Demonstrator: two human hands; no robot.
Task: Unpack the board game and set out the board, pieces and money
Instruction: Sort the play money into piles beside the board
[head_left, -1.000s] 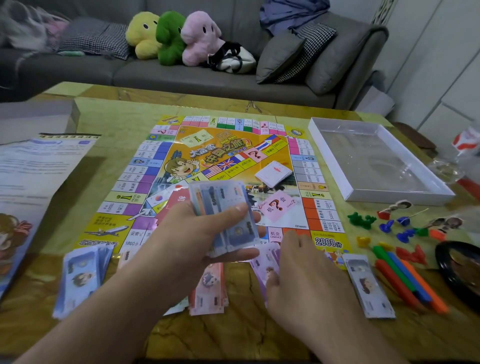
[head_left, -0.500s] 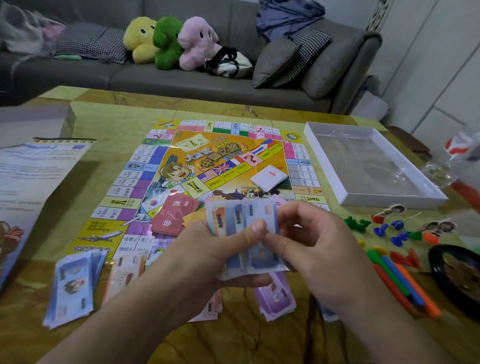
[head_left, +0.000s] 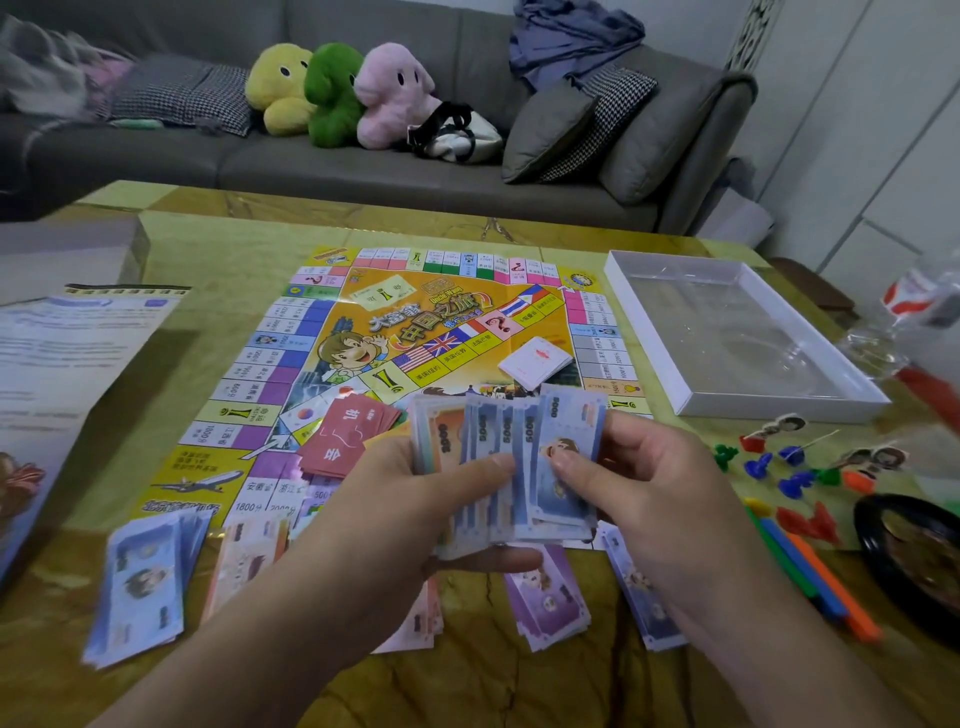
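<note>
On the bench (head_left: 218, 244) we see a blue money stack (head_left: 140, 587) at the left, then the board (head_left: 415, 358) laid flat. Above its near edge our left hand (head_left: 410, 514) grips a fanned wad of notes (head_left: 511, 467), thumb on top. Our right hand (head_left: 649, 499) pinches the front note. Coloured pieces (head_left: 779, 467) lie right.

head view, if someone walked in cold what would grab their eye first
Front and centre, the left hand holds a fanned stack of play money, the right hand pinching its front blue note. Behind it the bright yellow game board lies flat on the table. On the grey sofa sit yellow, green and pink plush toys.
</note>
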